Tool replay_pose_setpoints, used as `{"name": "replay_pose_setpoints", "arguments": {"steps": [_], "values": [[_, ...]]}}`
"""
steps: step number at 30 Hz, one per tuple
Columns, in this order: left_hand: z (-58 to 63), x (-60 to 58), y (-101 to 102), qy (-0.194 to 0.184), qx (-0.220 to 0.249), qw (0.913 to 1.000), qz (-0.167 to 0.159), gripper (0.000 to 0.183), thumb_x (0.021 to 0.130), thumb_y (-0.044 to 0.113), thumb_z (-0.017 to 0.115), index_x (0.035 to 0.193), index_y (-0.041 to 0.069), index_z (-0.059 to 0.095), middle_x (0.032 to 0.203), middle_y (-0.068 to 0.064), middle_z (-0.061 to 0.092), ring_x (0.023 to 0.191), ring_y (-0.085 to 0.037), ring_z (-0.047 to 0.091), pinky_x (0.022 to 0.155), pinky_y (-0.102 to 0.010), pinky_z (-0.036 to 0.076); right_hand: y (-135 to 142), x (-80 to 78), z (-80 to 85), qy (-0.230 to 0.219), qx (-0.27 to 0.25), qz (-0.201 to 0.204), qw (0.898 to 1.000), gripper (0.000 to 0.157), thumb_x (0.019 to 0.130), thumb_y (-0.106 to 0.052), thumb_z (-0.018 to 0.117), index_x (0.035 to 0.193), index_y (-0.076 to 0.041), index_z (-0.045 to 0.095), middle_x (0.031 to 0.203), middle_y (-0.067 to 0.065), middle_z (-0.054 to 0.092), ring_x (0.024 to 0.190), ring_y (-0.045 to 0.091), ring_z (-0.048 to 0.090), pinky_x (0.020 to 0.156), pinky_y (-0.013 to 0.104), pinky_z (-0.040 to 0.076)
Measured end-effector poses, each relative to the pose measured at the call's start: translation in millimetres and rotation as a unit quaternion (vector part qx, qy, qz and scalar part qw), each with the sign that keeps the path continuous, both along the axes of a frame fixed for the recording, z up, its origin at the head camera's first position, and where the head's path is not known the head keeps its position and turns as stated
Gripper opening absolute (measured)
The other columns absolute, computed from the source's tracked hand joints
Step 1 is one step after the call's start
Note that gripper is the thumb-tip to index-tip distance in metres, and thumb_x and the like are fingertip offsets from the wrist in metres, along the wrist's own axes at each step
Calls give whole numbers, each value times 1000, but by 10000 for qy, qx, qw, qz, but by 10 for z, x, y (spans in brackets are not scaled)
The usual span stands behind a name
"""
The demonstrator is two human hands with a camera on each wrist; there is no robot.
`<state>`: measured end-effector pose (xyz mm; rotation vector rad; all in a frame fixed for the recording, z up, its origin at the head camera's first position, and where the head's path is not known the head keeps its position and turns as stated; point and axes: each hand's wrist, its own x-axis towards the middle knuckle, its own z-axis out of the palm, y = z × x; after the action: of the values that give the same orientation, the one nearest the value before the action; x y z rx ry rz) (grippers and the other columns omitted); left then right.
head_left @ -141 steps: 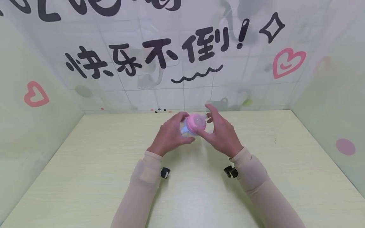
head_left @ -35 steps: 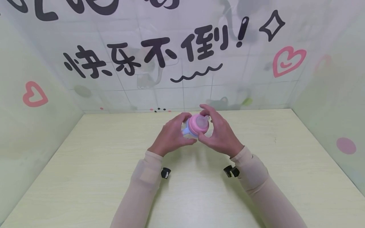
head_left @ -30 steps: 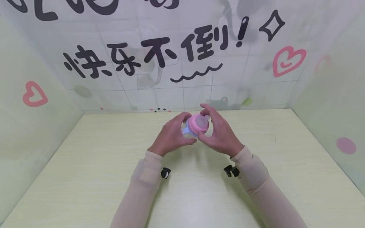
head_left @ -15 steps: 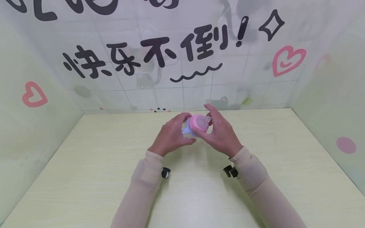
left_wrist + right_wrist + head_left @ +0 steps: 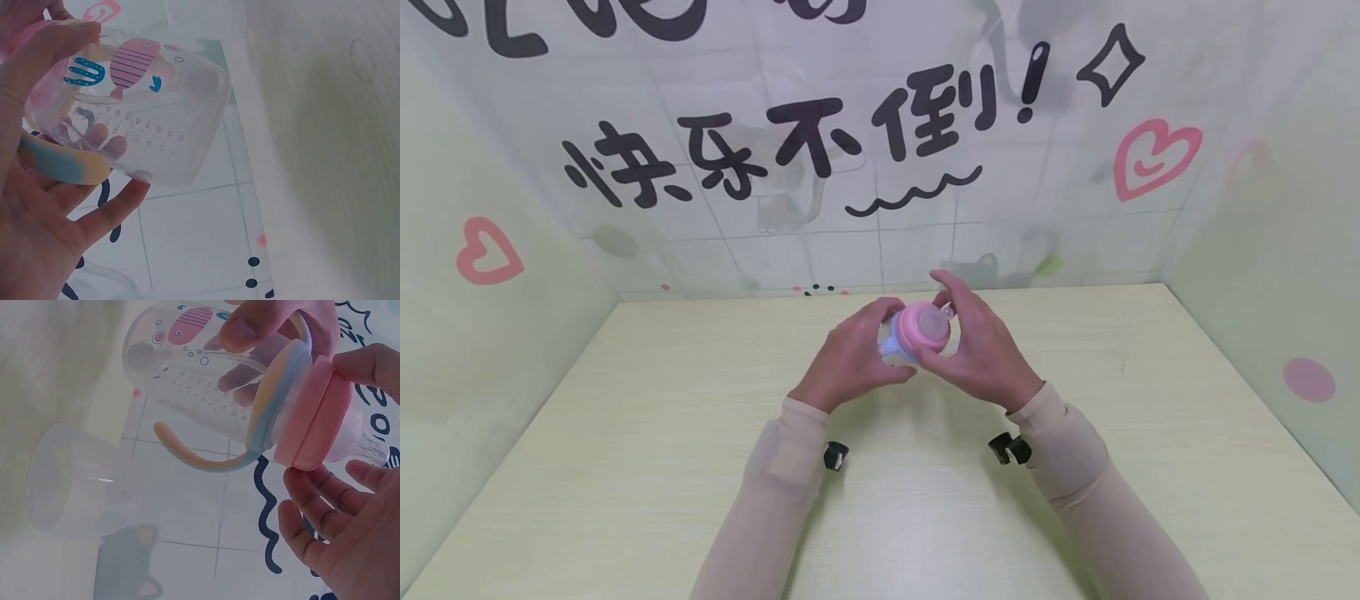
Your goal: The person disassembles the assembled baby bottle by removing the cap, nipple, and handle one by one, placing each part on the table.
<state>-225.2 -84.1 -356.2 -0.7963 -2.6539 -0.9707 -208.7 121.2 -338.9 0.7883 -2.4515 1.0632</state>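
Note:
A clear baby bottle (image 5: 181,106) with a pink screw collar (image 5: 917,327), a clear teat (image 5: 362,437) and a blue-and-yellow handle ring (image 5: 265,406) is held tilted above the table. My left hand (image 5: 848,354) grips the bottle body, its thumb and fingers on opposite sides, as the left wrist view shows. The right hand (image 5: 981,350) pinches the pink collar between thumb and fingertips; its index finger extends beyond the teat in the head view. Printed on the bottle are a pink fish and measuring marks.
A translucent cup-shaped cover (image 5: 75,481) stands on the pale wooden table (image 5: 647,467) beyond the bottle; hands and bottle hide it in the head view. A printed back wall (image 5: 820,250) and side walls (image 5: 1285,275) enclose the table.
Compared with the oldest frame, the bottle sits slightly further right and its teat shows more. My right thumb and fingers have shifted back and forth around the collar; the left hand keeps its grip.

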Motion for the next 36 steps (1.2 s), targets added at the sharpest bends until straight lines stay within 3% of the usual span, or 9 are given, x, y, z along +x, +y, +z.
{"name": "replay_pose_setpoints", "arguments": {"steps": [8,16,36], "values": [[-18,-6,-7,-100,187,9996,-163,75,71,23,89,134,9,51,122,-3,62,104,-25,59,87,-38,53,20,-3,33,92,-4,214,9997,87,74,-15,78,149,-8,34,114,8,57,101,23,54,85,42,48],[-15,-8,-8,-149,163,9996,-177,75,70,23,89,134,11,51,122,-2,62,103,-19,57,89,-39,52,40,-20,39,198,-47,457,9987,90,71,-9,76,150,-8,32,115,9,57,106,23,53,89,43,48],[-31,-15,3,-230,190,9993,-240,76,70,23,89,135,10,51,122,-2,62,103,-21,58,89,-39,52,103,-15,101,296,-302,463,9980,93,70,-8,79,151,-7,31,115,11,60,105,23,54,84,40,46]]}}
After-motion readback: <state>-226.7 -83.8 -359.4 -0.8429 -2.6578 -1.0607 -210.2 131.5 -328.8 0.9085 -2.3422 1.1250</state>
